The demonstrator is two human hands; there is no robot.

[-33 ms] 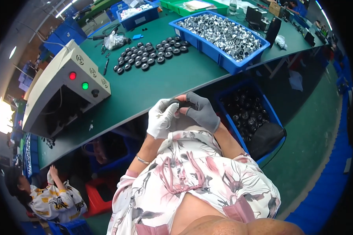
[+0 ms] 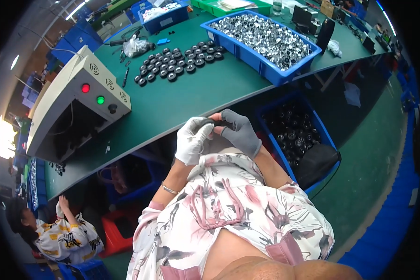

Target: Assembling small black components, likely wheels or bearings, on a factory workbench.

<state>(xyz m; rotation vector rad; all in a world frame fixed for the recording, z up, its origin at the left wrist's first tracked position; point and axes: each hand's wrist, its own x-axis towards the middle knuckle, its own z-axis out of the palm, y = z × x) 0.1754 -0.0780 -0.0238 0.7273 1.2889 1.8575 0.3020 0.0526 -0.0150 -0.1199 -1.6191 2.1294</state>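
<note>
In front of my waist, at the table's near edge, both hands meet around a black round part (image 2: 216,123). My left hand (image 2: 190,142), in a white glove, is closed on its left side. My right hand (image 2: 241,134), in a grey glove with bare fingertips, pinches it from the right. Fingers cover most of the part, so its exact kind does not show. Similar black round pieces with shiny centres (image 2: 190,68) lie in rows on the green table (image 2: 191,95) beyond my hands.
A blue bin of shiny metal pieces (image 2: 266,63) stands at the table's right. Below it sits a blue crate (image 2: 329,133) of black round parts with a black cloth. Left is a beige machine (image 2: 81,77) with red and green lights. A co-worker (image 2: 70,235) sits lower left.
The table and the things on it sit very slightly higher in view. My hands keep the same grip on the black round part.
</note>
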